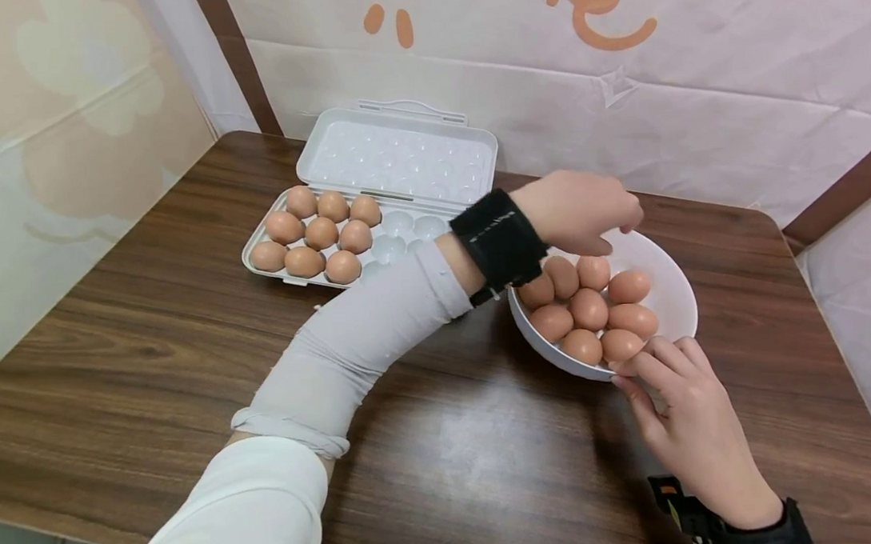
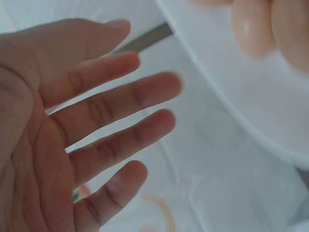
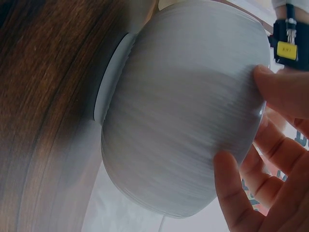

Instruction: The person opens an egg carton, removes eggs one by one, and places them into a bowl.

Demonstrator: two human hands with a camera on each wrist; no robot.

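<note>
A: Left hand (image 1: 577,211)?
B: Over the white bowl (image 1: 677,291) of brown eggs (image 1: 588,308), fingers spread, holding nothing.
A: Right hand (image 1: 689,423)?
B: Fingertips rest on the bowl's near rim and outer wall, fingers straight, no grasp.
A: Egg tray (image 1: 398,225)?
B: Far left on the wooden table (image 1: 157,330), lid open, nine eggs in it.

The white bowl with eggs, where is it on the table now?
In the head view the white bowl sits right of centre on the table, right of the egg tray, between both hands.

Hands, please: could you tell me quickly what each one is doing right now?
Left hand: open, fingers spread, holding nothing, over the bowl of eggs.
Right hand: open, fingertips touching the bowl's near side.
</note>
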